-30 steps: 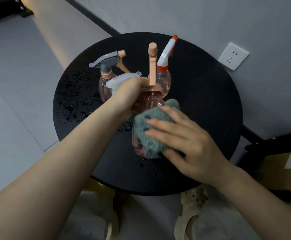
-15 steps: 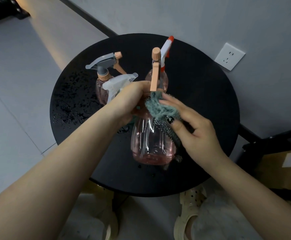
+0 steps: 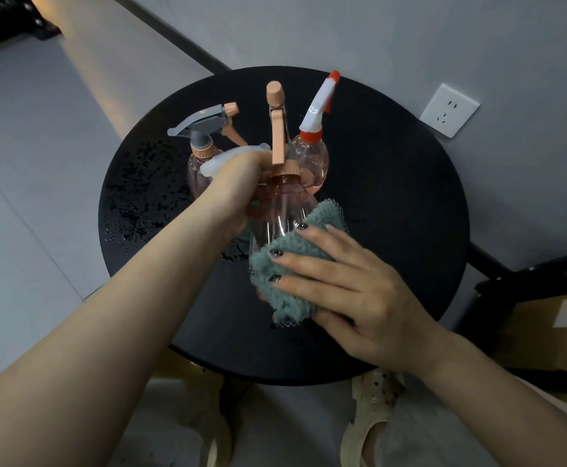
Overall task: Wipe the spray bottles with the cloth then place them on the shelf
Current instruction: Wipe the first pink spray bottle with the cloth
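Observation:
A clear pink spray bottle (image 3: 280,210) with a peach trigger head is held above the round black table (image 3: 393,214). My left hand (image 3: 238,190) grips its neck. My right hand (image 3: 342,288) presses a teal cloth (image 3: 287,274) flat against the bottle's lower body, hiding its base. Behind stand a pink bottle with a grey trigger head (image 3: 204,129), a bottle with a white and red head (image 3: 312,143), and one with a pale white head (image 3: 223,160), mostly hidden by my left hand.
Water droplets (image 3: 140,193) speckle the table's left side. A white wall socket (image 3: 449,110) is on the wall at the right. A dark frame and a cardboard box (image 3: 558,332) sit low right. My sandalled feet (image 3: 369,429) show under the table.
My right hand has moved the cloth from the bottle's neck down to its lower body, spreading flat over it. My left hand keeps its grip on the neck.

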`<state>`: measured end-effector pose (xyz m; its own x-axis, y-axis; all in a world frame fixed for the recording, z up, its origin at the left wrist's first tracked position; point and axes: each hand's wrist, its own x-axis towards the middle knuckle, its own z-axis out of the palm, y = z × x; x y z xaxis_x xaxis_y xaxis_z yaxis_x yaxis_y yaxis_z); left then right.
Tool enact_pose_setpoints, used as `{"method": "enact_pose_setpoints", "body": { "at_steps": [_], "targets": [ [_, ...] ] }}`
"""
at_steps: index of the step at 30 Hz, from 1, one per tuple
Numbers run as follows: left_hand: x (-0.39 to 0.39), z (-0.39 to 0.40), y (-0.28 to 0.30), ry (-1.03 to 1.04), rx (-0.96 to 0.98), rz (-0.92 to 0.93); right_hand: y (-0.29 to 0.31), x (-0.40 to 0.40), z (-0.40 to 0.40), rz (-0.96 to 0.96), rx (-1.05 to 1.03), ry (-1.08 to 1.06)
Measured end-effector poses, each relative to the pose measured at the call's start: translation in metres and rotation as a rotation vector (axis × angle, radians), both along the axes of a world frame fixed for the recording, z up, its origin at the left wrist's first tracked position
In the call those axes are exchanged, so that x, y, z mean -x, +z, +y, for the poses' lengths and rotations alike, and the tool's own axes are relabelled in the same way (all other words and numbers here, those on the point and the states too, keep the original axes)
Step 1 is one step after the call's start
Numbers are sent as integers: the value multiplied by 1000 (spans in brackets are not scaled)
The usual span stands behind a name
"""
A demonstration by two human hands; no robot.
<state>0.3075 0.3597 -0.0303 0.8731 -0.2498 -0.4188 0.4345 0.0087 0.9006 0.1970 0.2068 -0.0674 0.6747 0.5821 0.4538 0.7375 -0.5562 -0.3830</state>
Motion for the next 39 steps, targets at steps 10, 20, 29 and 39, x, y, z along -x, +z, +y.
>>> {"method": "enact_pose_setpoints", "body": {
  "at_steps": [10,20,29,39],
  "targets": [
    [8,-8,-4,-158,-48,7,7,-13,6,411,-483,-291],
    [-1,1,-1,25,55,4,4,1,4,-30,-12,-24],
    [8,-8,0,-163,117,0,5,-5,2,144,-173,-121],
    [7,-5,1,-138,95,16,3,-2,2,215,-252,-196]
  ]
}}
